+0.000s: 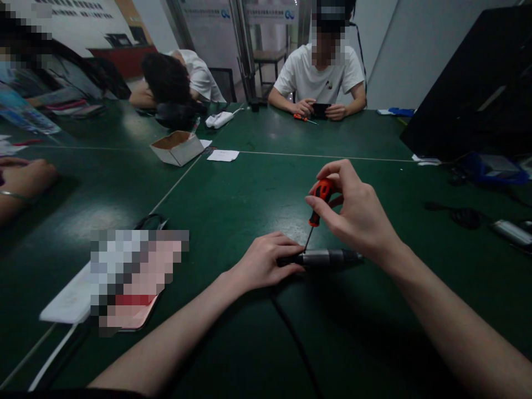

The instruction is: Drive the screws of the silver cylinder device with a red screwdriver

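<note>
Our bare left hand (pixel 264 260) and bare right hand (pixel 362 216), our slim wrists (pixel 399 252), our uncovered forearms (pixel 178 330) tapering toward them, a dark strip (pixel 112 393) like cloth at seven o'clock, its details too dim

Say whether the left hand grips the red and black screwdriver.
No, the right hand holds the screwdriver; the left hand holds a dark cylindrical tool.

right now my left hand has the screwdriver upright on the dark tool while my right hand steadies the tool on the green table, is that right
The hands are swapped: in the head view, your right hand has the screwdriver and your left steadies the tool.
</note>
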Available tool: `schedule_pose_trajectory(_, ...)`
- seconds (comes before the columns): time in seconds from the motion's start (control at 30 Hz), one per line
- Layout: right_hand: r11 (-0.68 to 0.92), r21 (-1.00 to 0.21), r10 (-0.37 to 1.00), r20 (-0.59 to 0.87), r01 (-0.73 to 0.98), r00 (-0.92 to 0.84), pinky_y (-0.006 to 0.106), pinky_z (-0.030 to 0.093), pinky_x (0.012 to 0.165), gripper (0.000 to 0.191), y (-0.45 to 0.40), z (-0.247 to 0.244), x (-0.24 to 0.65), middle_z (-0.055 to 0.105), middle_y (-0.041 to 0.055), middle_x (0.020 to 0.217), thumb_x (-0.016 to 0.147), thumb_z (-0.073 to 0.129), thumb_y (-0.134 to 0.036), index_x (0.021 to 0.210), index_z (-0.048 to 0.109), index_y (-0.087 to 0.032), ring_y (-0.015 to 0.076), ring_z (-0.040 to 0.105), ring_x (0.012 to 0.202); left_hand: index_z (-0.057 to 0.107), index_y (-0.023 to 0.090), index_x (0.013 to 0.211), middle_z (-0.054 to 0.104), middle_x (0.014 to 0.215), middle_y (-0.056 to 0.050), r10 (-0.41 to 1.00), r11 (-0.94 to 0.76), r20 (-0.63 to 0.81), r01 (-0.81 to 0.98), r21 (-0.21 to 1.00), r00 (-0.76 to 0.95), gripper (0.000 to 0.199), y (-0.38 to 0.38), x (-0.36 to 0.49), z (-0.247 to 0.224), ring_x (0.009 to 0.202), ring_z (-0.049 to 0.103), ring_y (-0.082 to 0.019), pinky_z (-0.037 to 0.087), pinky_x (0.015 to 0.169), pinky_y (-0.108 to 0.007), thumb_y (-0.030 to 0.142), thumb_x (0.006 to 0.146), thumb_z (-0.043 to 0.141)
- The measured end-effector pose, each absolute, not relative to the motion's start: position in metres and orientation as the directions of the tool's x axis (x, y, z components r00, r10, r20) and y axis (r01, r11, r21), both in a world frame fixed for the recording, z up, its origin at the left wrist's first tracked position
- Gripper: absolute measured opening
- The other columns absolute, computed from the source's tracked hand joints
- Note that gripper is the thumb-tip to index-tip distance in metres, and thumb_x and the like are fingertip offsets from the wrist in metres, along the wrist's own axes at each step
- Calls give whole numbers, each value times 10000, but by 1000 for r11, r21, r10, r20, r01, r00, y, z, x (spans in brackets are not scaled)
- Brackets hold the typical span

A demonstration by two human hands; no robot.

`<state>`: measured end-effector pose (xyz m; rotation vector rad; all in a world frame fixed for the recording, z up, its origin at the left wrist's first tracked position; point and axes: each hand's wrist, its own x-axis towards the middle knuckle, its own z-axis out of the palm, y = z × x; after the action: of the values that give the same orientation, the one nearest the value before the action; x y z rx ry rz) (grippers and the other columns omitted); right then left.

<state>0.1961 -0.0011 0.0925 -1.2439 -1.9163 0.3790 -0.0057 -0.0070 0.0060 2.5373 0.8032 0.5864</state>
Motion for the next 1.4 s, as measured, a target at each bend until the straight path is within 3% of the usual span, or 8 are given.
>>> schedule_pose_trajectory(0.17, 480, -598, 860, 464, 642, -212, 287, 492, 614, 277, 0, 93, 199, 657, -3, 872, 851, 657, -279, 1050, 486, -195, 164, 635, 709, 690, 156, 1110, 712, 1047, -84, 611, -750, 266, 437, 498, 746, 306, -6, -5, 4, 925, 629, -222, 502, 781, -324, 354, 880, 657)
schedule_pose_trajectory(0.47, 588, -492, 791, 516, 642, -330, 326, 516, 734, 302, 1, 100, 208, 642, 34, 1077, 857, 592, -151, 1152, 606, -211, 200, 632, 901, 689, 147, 1112, 708, 1048, -100, 600, -753, 270, 418, 509, 753, 322, -4, -4, -1, 924, 625, -226, 499, 784, -331, 371, 884, 652)
schedule_pose_trajectory(0.6, 552, -527, 813, 513, 646, -276, 328, 516, 675, 227, 1, 101, 208, 659, 12, 913, 833, 667, -254, 1040, 588, -204, 196, 640, 795, 688, 145, 1111, 709, 1037, -95, 599, -754, 270, 419, 506, 754, 317, -4, -4, 1, 903, 620, -225, 499, 773, -335, 362, 883, 652)
schedule_pose_trajectory(0.7, 538, -572, 822, 517, 619, -237, 315, 518, 673, 280, 1, 101, 207, 655, 1, 859, 805, 703, -251, 1028, 544, -198, 181, 641, 769, 684, 145, 1118, 708, 1039, -94, 598, -752, 264, 417, 509, 757, 317, -5, -4, 2, 908, 617, -226, 498, 772, -331, 356, 883, 652)
schedule_pose_trajectory(0.8, 564, -625, 816, 520, 539, -251, 299, 530, 706, 309, 1, 101, 207, 663, 9, 904, 792, 716, -212, 1033, 526, -186, 172, 650, 809, 680, 148, 1126, 707, 1041, -94, 596, -755, 264, 416, 507, 758, 318, -5, -4, 3, 907, 617, -225, 497, 777, -330, 360, 891, 642)
schedule_pose_trajectory(1.0, 594, -692, 804, 518, 410, -291, 242, 542, 669, 167, 6, 96, 207, 646, -3, 957, 847, 629, -151, 1009, 607, -187, 148, 645, 852, 670, 139, 1126, 701, 1046, -97, 582, -770, 281, 407, 492, 763, 321, -4, -4, 1, 918, 616, -226, 495, 783, -329, 367, 905, 624)
schedule_pose_trajectory(1.17, 543, -779, 838, 479, 314, -260, 286, 561, 771, 237, 14, 86, 205, 638, 19, 1062, 846, 598, -145, 1074, 565, -199, 162, 631, 934, 656, 133, 1117, 693, 1040, -94, 573, -768, 240, 411, 492, 783, 304, -4, -4, 4, 932, 613, -221, 493, 778, -317, 361, 921, 607)
schedule_pose_trajectory(1.4, 510, -816, 856, 448, 274, -259, 300, 572, 740, 313, 17, 79, 202, 618, -7, 1012, 794, 676, -177, 1070, 538, -228, 144, 627, 811, 635, 140, 1132, 679, 1024, -98, 573, -748, 188, 416, 517, 797, 340, -5, -3, 7, 940, 612, -217, 489, 784, -311, 413, 949, 549)
